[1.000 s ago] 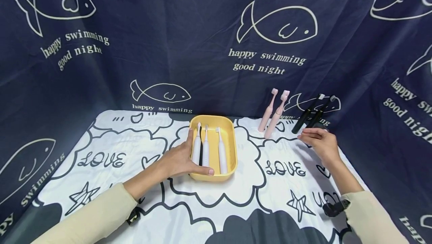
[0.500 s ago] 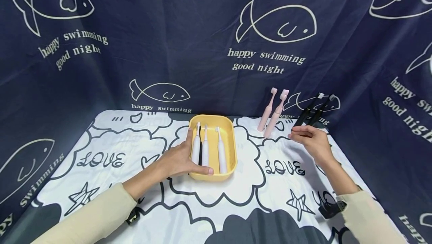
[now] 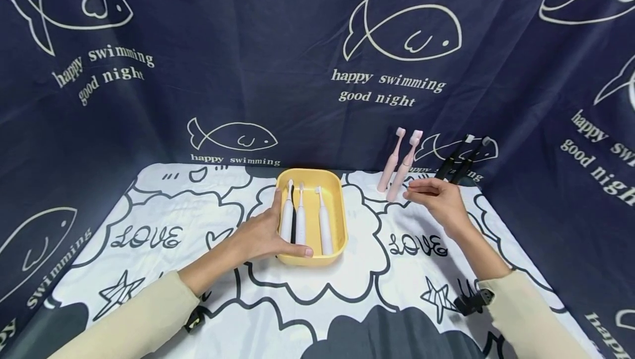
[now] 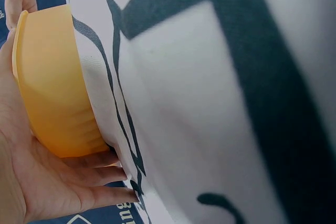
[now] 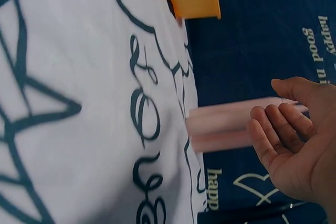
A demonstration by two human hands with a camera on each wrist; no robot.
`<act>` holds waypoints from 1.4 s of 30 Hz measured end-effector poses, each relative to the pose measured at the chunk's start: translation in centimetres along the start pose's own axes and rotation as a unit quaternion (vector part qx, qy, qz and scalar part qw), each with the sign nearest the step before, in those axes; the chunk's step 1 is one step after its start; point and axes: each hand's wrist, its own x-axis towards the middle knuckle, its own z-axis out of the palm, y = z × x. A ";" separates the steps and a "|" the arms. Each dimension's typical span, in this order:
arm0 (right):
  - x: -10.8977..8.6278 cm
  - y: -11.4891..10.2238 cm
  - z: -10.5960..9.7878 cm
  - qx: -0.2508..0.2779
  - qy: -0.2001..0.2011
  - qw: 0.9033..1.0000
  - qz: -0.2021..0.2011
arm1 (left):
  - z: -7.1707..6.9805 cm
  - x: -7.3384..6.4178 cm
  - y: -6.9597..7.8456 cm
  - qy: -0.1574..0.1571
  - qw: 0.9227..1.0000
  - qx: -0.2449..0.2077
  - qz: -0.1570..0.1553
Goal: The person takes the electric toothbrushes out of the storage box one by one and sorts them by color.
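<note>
A yellow tray [image 3: 311, 215] stands mid-table, holding three white electric toothbrushes [image 3: 324, 229] and a black toothbrush [image 3: 294, 229] between two of them. My left hand [image 3: 263, 235] rests against the tray's left side, thumb along the front rim; the left wrist view shows its straight fingers [image 4: 102, 174] under the tray's wall. To the right, two pink electric toothbrushes [image 3: 399, 178] stand upright at the back. My right hand [image 3: 439, 199] is just right of them, fingertips close to the nearer handle. In the right wrist view its fingers [image 5: 268, 132] are loosely bent, holding nothing, overlapping the pink toothbrushes [image 5: 218, 116].
Two black electric toothbrushes [image 3: 463, 169] stand upright at the back right, partly hidden behind my right hand. A white patterned cloth [image 3: 163, 271] covers the table. Dark blue fish-print curtains [image 3: 297, 72] hang behind and along the sides.
My right hand has moved left, from in front of the black toothbrushes to beside the pink ones. The left hand has stayed at the tray.
</note>
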 end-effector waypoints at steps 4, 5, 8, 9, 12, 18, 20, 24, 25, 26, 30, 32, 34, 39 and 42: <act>0.0 -0.8 0.9 -0.006 -0.009 1.000 -0.003 | 0.0 0.0 -0.1 0.002 1.000 0.002 0.002; 0.0 -1.0 1.1 -0.003 -0.011 1.000 -0.004 | 0.0 0.0 -0.1 0.002 1.000 0.002 0.002; 0.0 -1.4 1.9 0.008 -0.020 1.000 -0.003 | 0.0 0.0 -0.1 0.000 1.000 0.001 0.000; 0.0 -1.5 2.2 0.012 -0.024 1.000 -0.002 | 0.0 0.0 -0.1 0.000 1.000 0.001 0.000; -0.1 -1.8 2.9 0.016 -0.032 0.999 0.002 | 0.0 0.0 -0.1 0.000 1.000 -0.001 0.002; 0.0 -2.4 4.3 0.017 -0.045 0.999 0.004 | -0.1 0.0 -0.1 0.002 1.000 -0.001 0.003; 0.0 -2.5 4.8 0.017 -0.048 0.999 0.007 | -0.1 0.0 -0.1 0.002 1.000 -0.001 0.005; 0.0 -2.6 5.5 0.024 -0.059 0.998 0.007 | 0.0 0.0 -0.1 0.003 1.000 -0.006 0.008; 0.0 -2.6 5.7 0.026 -0.061 0.998 0.007 | 0.0 -0.1 -0.1 0.003 1.000 -0.007 0.009; 0.0 -2.7 5.8 0.028 -0.062 0.998 0.006 | 0.0 0.0 -0.1 0.003 1.000 -0.008 0.009; 0.0 -2.8 6.7 0.033 -0.069 0.997 -0.001 | 0.1 -0.1 -0.2 0.003 1.000 -0.009 0.009; 0.0 -2.9 7.1 0.036 -0.075 0.996 -0.002 | 0.1 -0.1 -0.2 0.003 1.000 -0.009 0.008; 0.0 -3.0 7.5 0.040 -0.080 0.996 -0.003 | 0.2 -0.1 -0.2 0.002 1.000 -0.009 0.007; -0.1 -3.6 8.4 0.047 -0.083 0.995 -0.009 | 0.0 -0.1 -0.2 0.001 1.000 -0.011 0.008; -0.1 -3.9 8.8 0.050 -0.084 0.995 -0.016 | -0.1 -0.1 -0.1 0.002 1.000 -0.008 0.007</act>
